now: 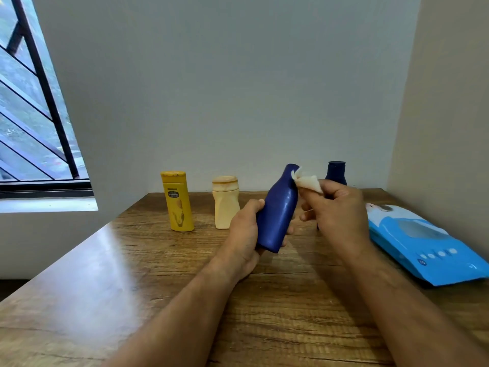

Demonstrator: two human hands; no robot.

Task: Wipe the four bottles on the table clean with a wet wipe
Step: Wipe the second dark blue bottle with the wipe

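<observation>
Gripping the blue bottle (276,213) low with my left hand (244,234), right hand (334,207) pinching the wet wipe (308,182) against its neck. Looks light, stiff, glossy-slippery; I'd hold the waist.

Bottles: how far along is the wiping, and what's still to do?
Nothing shows which bottles are already clean. In hand: the left hand grips the blue bottle off the table while the right hand presses the wet wipe near its neck. The yellow bottle, cream bottle and dark blue bottle stand untouched.
</observation>
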